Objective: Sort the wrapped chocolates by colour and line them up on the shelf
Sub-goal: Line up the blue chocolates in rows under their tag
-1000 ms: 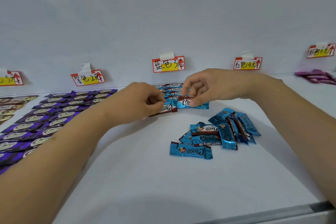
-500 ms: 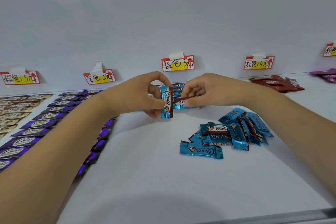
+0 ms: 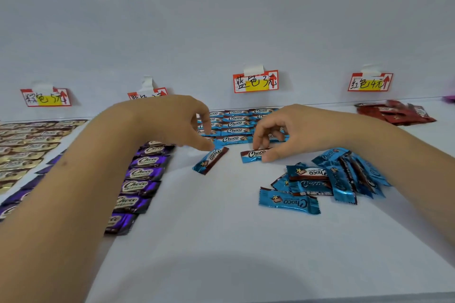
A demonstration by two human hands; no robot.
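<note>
Rows of blue wrapped chocolates [image 3: 236, 130] lie at the back of the white shelf [image 3: 221, 241], under the blue price label [image 3: 255, 81]. In front of them my right hand [image 3: 285, 128] pinches one blue chocolate [image 3: 252, 155] that lies flat on the shelf, thumb on its near edge and fingers on its far edge. My left hand [image 3: 179, 123] hovers beside it, thumb tip touching the far end of a second, slanted blue chocolate [image 3: 210, 159] that lies on the shelf; the other fingers are lifted off it. A loose pile of blue chocolates [image 3: 332, 179] sits to the right.
Purple chocolates [image 3: 142, 172] run in columns left of centre, partly under my left forearm. Gold-brown ones [image 3: 22, 150] fill the far left. A red pile [image 3: 394, 114] lies at the back right under its label [image 3: 369, 82]. The shelf's front edge [image 3: 270, 299] runs along the bottom.
My left hand has turned the blue chocolate it held upright and laid it slanted on the shelf. My right hand has brought its chocolate down flat in front of the blue rows.
</note>
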